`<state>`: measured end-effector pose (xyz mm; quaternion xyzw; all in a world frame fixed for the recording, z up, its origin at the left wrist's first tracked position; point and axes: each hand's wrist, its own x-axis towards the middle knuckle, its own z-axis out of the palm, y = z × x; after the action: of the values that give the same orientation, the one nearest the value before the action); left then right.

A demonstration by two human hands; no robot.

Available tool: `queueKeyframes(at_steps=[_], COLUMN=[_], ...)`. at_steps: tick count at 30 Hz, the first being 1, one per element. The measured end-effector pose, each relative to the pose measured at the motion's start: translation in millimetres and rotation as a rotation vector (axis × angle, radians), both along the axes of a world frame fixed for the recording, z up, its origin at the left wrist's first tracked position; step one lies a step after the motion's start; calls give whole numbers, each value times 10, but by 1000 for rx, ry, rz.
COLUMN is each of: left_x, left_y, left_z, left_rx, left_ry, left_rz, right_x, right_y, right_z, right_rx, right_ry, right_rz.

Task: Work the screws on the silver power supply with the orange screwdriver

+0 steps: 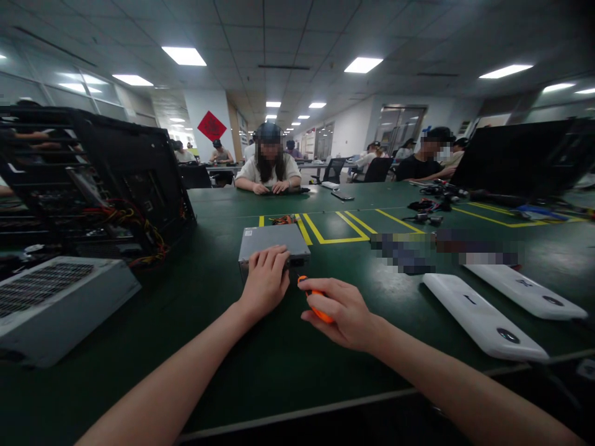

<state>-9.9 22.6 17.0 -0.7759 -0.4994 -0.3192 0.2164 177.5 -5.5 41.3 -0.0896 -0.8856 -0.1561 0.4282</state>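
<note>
A grey metal computer power supply [274, 238] sits on the green table in front of me. My left hand [267, 279] grips its near edge, fingers laid over the top and the thumb down by the near face. In my right hand [341, 310] is a screwdriver [320, 305] with an orange and black handle, closed in the fingers. The screwdriver points toward the right part of the near face, by a dark socket. Its tip is too small and dim to tell whether it touches. Behind the power supply lies a bundle of coloured cables [283, 220].
A larger grey power supply [69, 303] and an open black computer case [93, 186] stand at left. Two white devices [483, 316] lie at right. Yellow tape [341, 240] marks the green table [223, 378]. A person [269, 167] sits opposite; loose cables lie back right.
</note>
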Motion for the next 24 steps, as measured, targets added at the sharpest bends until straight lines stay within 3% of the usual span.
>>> queueKeyframes(at_steps=[5, 18, 24], left_x=[1, 4, -9], left_y=[-22, -29, -21], left_z=[20, 51, 36], left_rx=[-32, -35, -37], left_ry=[-1, -15, -12], left_rz=[-5, 4, -4], right_x=[0, -8, -13], right_y=[-5, -48, -40], right_z=[-36, -43, -39], right_rx=[-64, -3, -111], right_ry=[-1, -106, -78], right_rz=[59, 68, 97])
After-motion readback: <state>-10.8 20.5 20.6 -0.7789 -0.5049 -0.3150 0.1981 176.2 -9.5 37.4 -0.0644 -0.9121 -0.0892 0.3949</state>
